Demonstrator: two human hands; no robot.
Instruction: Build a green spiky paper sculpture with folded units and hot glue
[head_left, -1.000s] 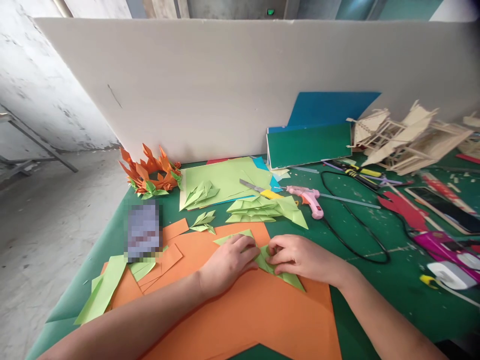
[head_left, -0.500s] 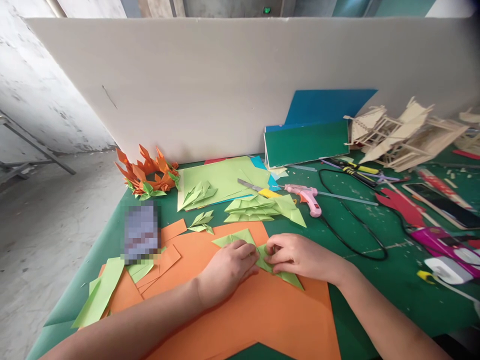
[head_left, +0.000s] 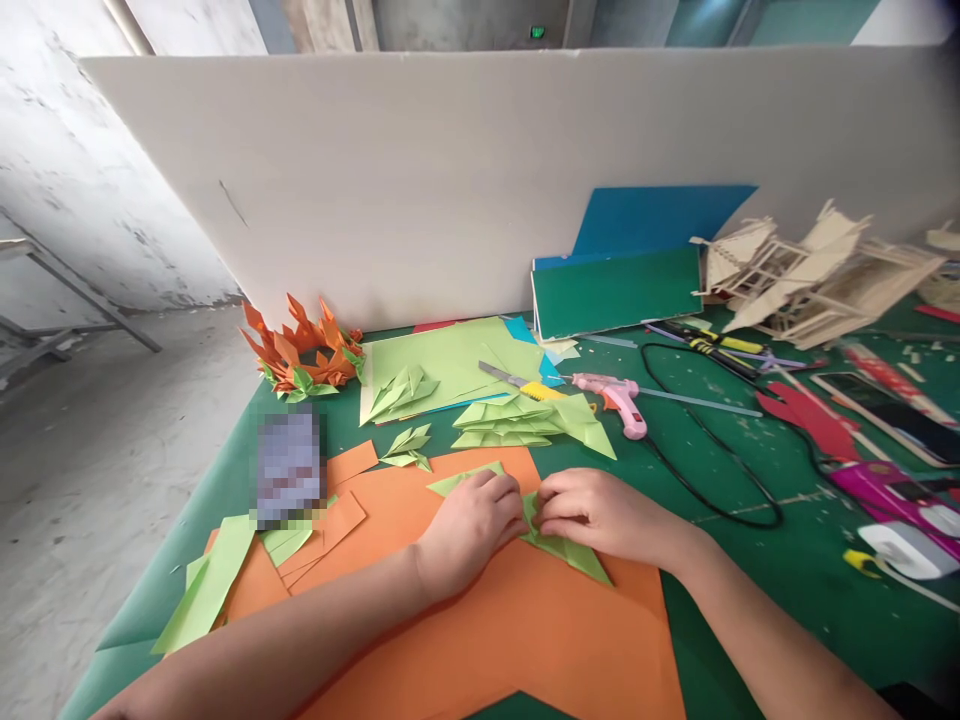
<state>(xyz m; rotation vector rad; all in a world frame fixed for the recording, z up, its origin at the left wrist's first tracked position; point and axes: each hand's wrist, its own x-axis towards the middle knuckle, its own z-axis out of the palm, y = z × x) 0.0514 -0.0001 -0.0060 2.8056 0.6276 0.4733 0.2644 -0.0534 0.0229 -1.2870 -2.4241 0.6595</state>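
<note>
While the right hand (head_left: 589, 512) pinches the folded, pointed light-green paper piece (head_left: 571, 557), the left hand (head_left: 474, 525) curls over light-green paper just beside it; whether the left grip is closed cannot be told. The piece lies on a large, flat orange paper sheet (head_left: 487, 640). Beyond the sheet, a pink plastic glue gun (head_left: 621, 400) rests on the green tabletop (head_left: 739, 600).

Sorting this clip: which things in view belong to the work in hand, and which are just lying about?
Likely part of the work:
folded green paper, at left hand and right hand
orange sheet beneath it
matching green folded pieces beyond

Probably just lying about:
pink glue gun
phone
wooden model
red cutout
</note>
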